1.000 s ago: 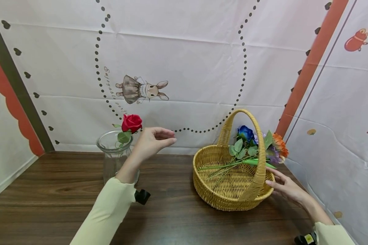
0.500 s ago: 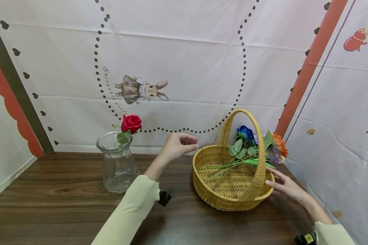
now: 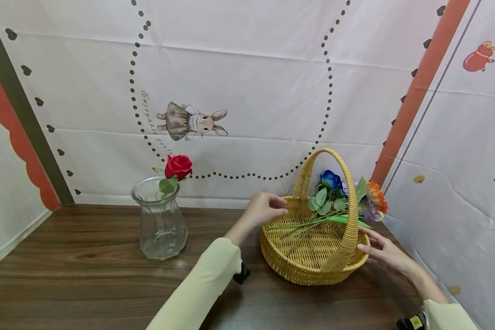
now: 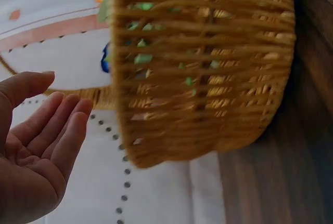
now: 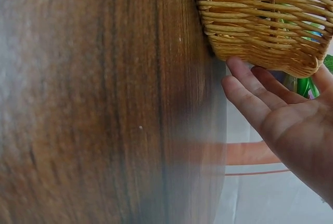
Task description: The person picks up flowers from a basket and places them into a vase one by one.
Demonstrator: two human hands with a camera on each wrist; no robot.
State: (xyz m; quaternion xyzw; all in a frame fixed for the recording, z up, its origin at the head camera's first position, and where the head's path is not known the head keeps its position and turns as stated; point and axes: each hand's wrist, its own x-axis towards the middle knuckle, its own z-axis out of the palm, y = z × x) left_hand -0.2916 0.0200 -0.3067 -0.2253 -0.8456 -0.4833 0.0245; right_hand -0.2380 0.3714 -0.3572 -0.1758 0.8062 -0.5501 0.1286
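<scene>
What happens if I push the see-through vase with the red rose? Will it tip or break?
The vase might tip with a hard push, since it stands taller than it is wide. It would probably break in a fall, because it looks like clear glass. The red rose could swing around, as it leans to one side.

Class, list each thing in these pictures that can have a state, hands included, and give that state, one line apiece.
Glass vase, upright, uncovered
Red rose, standing in the vase, bloom above its rim
Basket, upright, handle raised
Flower bunch, lying slanted, stem ends inside the basket
Left hand, grip empty, fingers bent, beside the basket
Right hand, at the basket's right side, thumb at the rim
</scene>
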